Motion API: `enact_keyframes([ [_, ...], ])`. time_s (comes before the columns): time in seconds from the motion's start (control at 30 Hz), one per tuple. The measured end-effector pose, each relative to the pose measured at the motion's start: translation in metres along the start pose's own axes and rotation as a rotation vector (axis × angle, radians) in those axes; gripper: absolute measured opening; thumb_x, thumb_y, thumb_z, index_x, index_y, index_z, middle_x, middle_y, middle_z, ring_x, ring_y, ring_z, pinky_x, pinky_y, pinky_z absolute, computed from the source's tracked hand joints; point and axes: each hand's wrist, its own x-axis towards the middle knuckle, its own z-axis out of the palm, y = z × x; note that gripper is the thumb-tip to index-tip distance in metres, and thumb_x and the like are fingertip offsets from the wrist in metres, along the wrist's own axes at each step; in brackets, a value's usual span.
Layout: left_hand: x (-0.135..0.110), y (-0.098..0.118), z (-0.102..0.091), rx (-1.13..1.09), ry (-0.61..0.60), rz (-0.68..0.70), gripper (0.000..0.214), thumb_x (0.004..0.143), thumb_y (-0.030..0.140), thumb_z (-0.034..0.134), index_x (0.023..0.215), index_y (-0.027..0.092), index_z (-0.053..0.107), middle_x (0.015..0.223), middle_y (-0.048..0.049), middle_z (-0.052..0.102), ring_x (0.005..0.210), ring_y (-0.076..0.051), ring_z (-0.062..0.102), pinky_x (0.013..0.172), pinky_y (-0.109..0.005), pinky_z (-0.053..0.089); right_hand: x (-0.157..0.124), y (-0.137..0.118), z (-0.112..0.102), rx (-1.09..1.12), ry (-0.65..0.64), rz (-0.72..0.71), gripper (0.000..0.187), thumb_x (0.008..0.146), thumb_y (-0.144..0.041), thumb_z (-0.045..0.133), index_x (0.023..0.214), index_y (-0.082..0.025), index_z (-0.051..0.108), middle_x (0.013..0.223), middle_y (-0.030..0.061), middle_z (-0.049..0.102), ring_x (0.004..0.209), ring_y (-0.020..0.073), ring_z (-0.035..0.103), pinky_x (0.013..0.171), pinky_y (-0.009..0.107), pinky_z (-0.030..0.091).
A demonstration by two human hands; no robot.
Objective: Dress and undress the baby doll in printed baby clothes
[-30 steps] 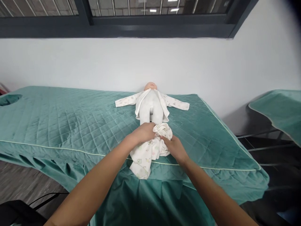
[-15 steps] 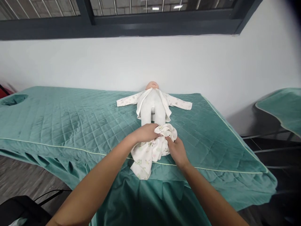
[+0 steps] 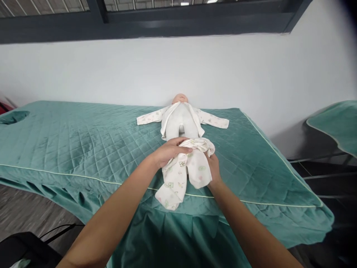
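Observation:
A baby doll (image 3: pixel 182 117) lies on its back, feet toward me, wearing an open white printed jacket (image 3: pixel 214 120) with its sleeves spread wide. In front of its legs I hold small white printed baby pants (image 3: pixel 175 180), the waist bunched up and both legs hanging toward me. My left hand (image 3: pixel 170 150) grips the left side of the gathered waist, thumb on top. On the right side, my right hand (image 3: pixel 213 165) is closed on the pants, its fingers partly hidden behind the cloth. The doll's lower legs are hidden behind the pants.
The doll lies on a bed with a green quilted cover (image 3: pixel 97 145), with a face hole (image 3: pixel 13 117) at its far left. A white wall (image 3: pixel 139 70) stands behind. A black bag (image 3: pixel 28 249) sits at lower left, and another green-covered surface (image 3: pixel 334 124) at right.
The pants have opened out from a crumpled bundle, and both legs now hang apart. My left thumb has come over the waist, and my right hand has shifted slightly right.

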Motion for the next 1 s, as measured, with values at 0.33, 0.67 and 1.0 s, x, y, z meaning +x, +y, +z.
enact_keyframes([
  [0.33,0.017,0.008,-0.006,0.359,0.173,0.137,0.033,0.079,0.031,0.069,0.110,0.018,0.066,0.111,-0.0055,0.071,0.099,-0.021,0.066,0.083,-0.030,0.052,0.029,0.005,0.011,0.068,0.028,0.011,0.048,0.082,-0.056,0.063,0.109,-0.016,0.068,0.111,0.0107,0.074,0.114,0.0286,0.065,0.090,0.035,0.054],
  [0.67,0.044,0.023,-0.025,0.603,0.159,0.268,0.027,0.083,0.028,0.062,0.107,0.018,0.065,0.110,-0.0034,0.070,0.104,-0.020,0.064,0.090,-0.029,0.049,0.063,0.009,0.014,0.031,0.042,0.018,0.046,0.080,-0.058,0.062,0.104,-0.019,0.068,0.108,0.0095,0.074,0.111,0.0277,0.065,0.090,0.037,0.054],
  [1.0,0.044,0.011,-0.019,0.944,0.275,0.388,0.029,0.090,0.018,0.053,0.118,0.023,0.060,0.118,-0.0029,0.070,0.112,-0.021,0.063,0.098,-0.032,0.046,0.056,-0.006,0.016,0.079,0.041,0.074,0.041,0.075,-0.053,0.064,0.095,-0.018,0.066,0.086,0.0061,0.072,0.082,0.0248,0.067,0.070,0.034,0.055],
])
